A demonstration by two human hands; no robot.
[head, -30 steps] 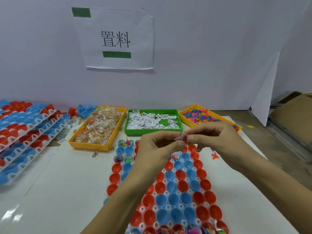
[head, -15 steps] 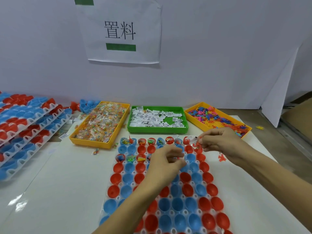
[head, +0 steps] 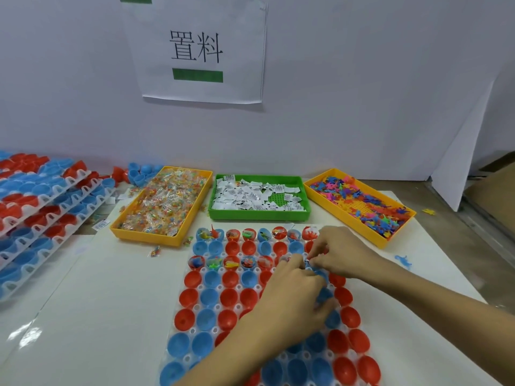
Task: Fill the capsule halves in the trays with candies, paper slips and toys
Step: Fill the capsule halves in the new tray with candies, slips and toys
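Note:
A white tray point(head: 195, 328) of red and blue capsule halves lies in front of me. Its far row and part of its third row hold toys and candies. My left hand point(head: 292, 291) and my right hand point(head: 344, 252) meet over the right end of the third row. Their fingertips pinch a small pale piece point(head: 303, 259) just above a blue half. What the piece is, I cannot tell. Behind the tray stand an orange tray of wrapped candies point(head: 164, 204), a green tray of paper slips point(head: 259, 196) and an orange tray of small colourful toys point(head: 359, 204).
Stacked trays of red and blue halves point(head: 41, 207) fill the left side. Loose halves point(head: 139, 171) lie by the wall. A blue toy point(head: 404, 260) and a stray candy point(head: 156, 250) lie on the white table sheet. A paper sign point(head: 198, 51) hangs on the wall.
Both hands have dropped from chest height to the tray's third row, still together on the small piece. My head has tilted down and moved nearer.

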